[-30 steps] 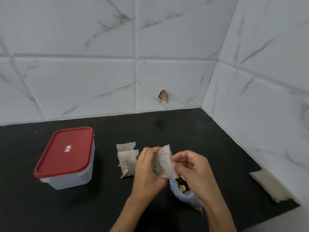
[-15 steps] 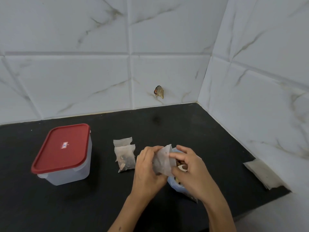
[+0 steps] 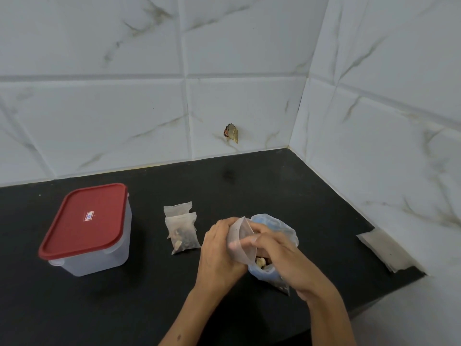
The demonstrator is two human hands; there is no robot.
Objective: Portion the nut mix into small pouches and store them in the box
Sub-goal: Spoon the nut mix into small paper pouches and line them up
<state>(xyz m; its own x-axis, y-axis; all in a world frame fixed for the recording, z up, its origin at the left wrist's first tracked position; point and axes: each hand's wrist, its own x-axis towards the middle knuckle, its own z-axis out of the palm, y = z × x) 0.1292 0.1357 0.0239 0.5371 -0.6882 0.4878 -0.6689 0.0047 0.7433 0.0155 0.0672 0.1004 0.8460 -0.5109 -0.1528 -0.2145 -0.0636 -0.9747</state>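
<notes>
Right now I have both hands over the middle of the tabletop, working on one small pouch. My left hand grips the pouch from the left side, its fingers curled round the edge, and my right hand pinches the other side, its fingers lying across the clear plastic. I judge I am holding the mouth apart to fill it, though I cannot tell from this angle whether the mouth is actually open. Just behind and under the pouch sits the blue bag of nut mix, open at the top, with a few pale nuts showing near my right hand. Two pouches lie just left of my hands, overlapping; the nearer one holds nuts, while the one behind it shows only its top part, so I cannot say what it holds. The box stands well to the left with its red lid on. As I read it, the job is early: one or two portions made, this one in hand, more mix left in the bag, and nothing stored, since the lid has to come off first. A flat pale stack, maybe spare pouches, lies at the right wall.
</notes>
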